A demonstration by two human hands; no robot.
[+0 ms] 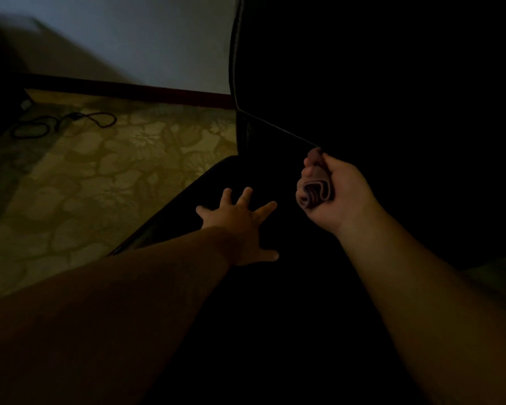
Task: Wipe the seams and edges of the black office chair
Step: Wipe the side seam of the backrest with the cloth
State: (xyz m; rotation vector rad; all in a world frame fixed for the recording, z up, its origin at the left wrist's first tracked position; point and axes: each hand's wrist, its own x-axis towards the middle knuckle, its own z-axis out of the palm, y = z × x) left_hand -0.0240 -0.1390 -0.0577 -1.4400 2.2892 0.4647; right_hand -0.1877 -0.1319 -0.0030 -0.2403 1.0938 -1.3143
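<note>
**Dim room, hands on the black chair**

Dim light covers a patterned floor and pale wall. On the seat of the black office chair, the left hand lies flat with fingers spread, near the seat's left edge. Beside it, the right hand curls round a rolled cloth, its tip touching the thin seam line on the backrest. Farther off, a black cable lies coiled near the dark skirting.

patterned floor, coiled black cable, black office chair
</note>
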